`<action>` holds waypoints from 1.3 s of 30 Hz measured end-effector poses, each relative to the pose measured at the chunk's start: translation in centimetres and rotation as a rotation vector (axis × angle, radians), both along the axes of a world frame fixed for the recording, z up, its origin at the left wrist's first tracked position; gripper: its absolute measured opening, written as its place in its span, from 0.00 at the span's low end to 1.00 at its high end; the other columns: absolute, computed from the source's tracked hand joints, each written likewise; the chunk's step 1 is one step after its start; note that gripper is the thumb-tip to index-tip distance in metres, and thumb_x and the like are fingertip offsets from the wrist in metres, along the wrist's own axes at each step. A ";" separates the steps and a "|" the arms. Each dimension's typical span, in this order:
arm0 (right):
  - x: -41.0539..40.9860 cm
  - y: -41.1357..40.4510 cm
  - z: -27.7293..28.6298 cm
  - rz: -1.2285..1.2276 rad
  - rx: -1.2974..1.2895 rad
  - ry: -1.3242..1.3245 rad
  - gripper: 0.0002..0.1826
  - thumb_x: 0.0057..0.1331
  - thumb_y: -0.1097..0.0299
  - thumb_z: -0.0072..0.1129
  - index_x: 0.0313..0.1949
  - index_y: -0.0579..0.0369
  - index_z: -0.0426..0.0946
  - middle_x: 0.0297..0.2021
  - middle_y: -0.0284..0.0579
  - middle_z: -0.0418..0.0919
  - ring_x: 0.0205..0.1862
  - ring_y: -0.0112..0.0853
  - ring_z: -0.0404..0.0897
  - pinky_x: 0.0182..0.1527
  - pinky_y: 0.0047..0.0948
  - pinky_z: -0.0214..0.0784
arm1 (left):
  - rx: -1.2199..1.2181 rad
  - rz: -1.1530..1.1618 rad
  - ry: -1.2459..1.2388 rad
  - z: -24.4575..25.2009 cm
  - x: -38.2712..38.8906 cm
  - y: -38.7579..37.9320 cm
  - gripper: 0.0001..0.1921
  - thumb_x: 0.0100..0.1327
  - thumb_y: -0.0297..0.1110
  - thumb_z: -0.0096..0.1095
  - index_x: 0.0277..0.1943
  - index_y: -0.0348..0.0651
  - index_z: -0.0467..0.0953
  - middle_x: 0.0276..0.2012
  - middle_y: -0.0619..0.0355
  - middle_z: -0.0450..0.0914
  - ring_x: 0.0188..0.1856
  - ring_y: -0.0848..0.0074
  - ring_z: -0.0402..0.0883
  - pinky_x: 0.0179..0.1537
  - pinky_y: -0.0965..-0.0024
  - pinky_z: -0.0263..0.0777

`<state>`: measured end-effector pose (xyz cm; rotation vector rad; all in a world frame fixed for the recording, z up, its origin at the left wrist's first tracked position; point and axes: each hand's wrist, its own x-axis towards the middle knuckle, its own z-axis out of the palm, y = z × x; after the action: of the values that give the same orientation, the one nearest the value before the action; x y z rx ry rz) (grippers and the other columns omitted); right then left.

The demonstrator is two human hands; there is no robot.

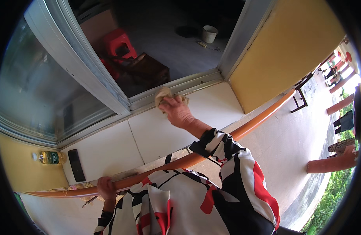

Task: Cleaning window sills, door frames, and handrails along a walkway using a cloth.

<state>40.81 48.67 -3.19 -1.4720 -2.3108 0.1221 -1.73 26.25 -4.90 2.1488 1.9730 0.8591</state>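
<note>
My right hand (178, 113) presses a crumpled beige cloth (163, 94) against the lower track of an aluminium sliding window frame (195, 83), above the white tiled sill (157, 129). My left hand (106, 188) grips the orange-brown handrail (160, 169) that runs along in front of my body. To the left, a black smartphone (76, 165) lies on the sill, beside a plastic bottle (52, 157) of yellow liquid with a white cap. The window's glass pane (42, 85) is at the left, and the opening is beside it.
Through the window show a red plastic stool (118, 44), a dark wooden piece of furniture (148, 69), a white bucket (209, 34) and a power strip (202, 44). A yellow wall (274, 58) bounds the right side. Farther right are a dark chair (301, 94), reddish pillars and distant people.
</note>
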 end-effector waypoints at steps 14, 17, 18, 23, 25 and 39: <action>18.0 -8.8 0.7 -0.842 -0.144 -0.135 0.24 0.57 0.69 0.52 0.56 0.43 0.73 0.53 0.54 0.73 0.51 0.54 0.74 0.53 0.47 0.71 | 0.039 -0.072 0.025 0.0 -0.1 0.7 0.06 0.54 0.21 0.52 0.32 0.42 0.76 0.29 0.53 0.78 0.33 0.58 0.78 0.35 0.58 0.72; 13.6 -12.8 3.0 -0.815 -0.315 -0.101 0.26 0.54 0.67 0.57 0.55 0.44 0.74 0.52 0.54 0.72 0.52 0.52 0.74 0.52 0.46 0.71 | 0.058 -0.073 0.038 -0.2 -0.2 0.9 0.06 0.54 0.21 0.52 0.32 0.42 0.75 0.30 0.53 0.78 0.34 0.58 0.78 0.35 0.58 0.72; 11.7 -13.8 3.5 -0.733 -0.320 -0.094 0.26 0.54 0.67 0.57 0.55 0.44 0.74 0.52 0.54 0.72 0.52 0.51 0.74 0.52 0.45 0.72 | 0.050 -0.081 0.036 -0.2 -0.3 0.9 0.06 0.54 0.21 0.52 0.32 0.42 0.75 0.30 0.53 0.78 0.34 0.58 0.78 0.35 0.58 0.72; 7.7 -14.8 2.0 -0.407 -0.184 -0.004 0.25 0.54 0.68 0.57 0.54 0.42 0.75 0.52 0.48 0.72 0.53 0.48 0.73 0.55 0.43 0.71 | 0.038 -0.136 0.022 -2.1 -0.9 1.6 0.05 0.54 0.22 0.52 0.31 0.42 0.75 0.28 0.52 0.77 0.34 0.56 0.77 0.37 0.56 0.72; 10.3 -12.4 1.0 -0.489 -0.171 0.082 0.27 0.52 0.71 0.58 0.54 0.40 0.75 0.55 0.47 0.71 0.56 0.47 0.71 0.57 0.42 0.70 | 0.045 -0.257 0.029 -4.4 -3.2 2.1 0.05 0.54 0.22 0.51 0.31 0.41 0.75 0.29 0.51 0.78 0.35 0.54 0.77 0.38 0.56 0.72; 4.1 -11.7 0.8 -0.486 -0.213 -0.051 0.28 0.55 0.70 0.57 0.57 0.39 0.73 0.54 0.46 0.68 0.54 0.47 0.69 0.55 0.44 0.70 | -0.267 -0.353 0.357 -7.9 -7.9 5.4 0.11 0.64 0.39 0.54 0.41 0.45 0.82 0.34 0.49 0.83 0.35 0.58 0.82 0.37 0.59 0.76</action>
<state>44.93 36.98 -2.37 -2.1204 -1.9536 0.1988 -9.62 31.69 -12.77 2.4978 1.6338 0.1577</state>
